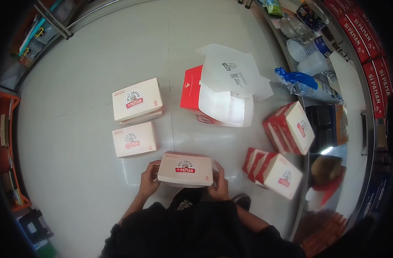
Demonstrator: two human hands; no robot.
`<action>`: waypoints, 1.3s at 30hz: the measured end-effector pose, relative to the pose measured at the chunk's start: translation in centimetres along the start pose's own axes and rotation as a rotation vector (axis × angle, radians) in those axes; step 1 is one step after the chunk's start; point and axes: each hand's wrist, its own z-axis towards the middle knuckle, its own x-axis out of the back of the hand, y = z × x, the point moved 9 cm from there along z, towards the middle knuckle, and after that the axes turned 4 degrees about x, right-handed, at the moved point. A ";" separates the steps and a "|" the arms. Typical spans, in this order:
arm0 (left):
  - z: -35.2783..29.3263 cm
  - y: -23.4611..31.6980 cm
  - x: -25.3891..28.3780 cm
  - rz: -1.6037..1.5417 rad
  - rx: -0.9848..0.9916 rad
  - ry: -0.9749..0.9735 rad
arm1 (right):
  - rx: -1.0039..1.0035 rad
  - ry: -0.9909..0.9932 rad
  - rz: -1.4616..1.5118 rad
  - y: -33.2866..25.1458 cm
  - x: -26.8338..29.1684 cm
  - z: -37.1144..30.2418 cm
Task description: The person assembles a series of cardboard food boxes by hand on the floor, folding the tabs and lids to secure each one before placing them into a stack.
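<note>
A cream-coloured cardboard food box [170,174] with a printed logo on its lid is held in front of me, above the floor. My left hand [150,178] is closed on its left end, and my right hand [219,185] grips the right end. Just beyond it on the left sits a similar closed box [140,150], with a stack of such boxes [147,88] behind. Farther off, slightly right of the middle, a red and white carton [190,90] stands with its white flaps [224,77] folded open. What lies inside that carton is hard to make out.
On the right are two groups of red-sided boxes, one farther [306,112] and one nearer [287,165]. A metal shelf [296,215] along the right holds plastic cups [319,45] and a blue-and-clear bag [310,84]. An orange crate [13,172] stands at the far left.
</note>
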 end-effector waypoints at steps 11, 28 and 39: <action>-0.5 1.4 -0.5 -0.245 -0.091 -0.207 | -0.043 -0.138 0.235 0.3 -0.9 0.1; -2.4 0.4 -0.3 -0.338 0.039 0.100 | -0.157 -0.011 -0.095 0.5 -1.4 1.7; -2.7 -3.2 1.0 -0.403 0.089 0.379 | -0.081 -0.071 0.065 4.3 -2.0 3.4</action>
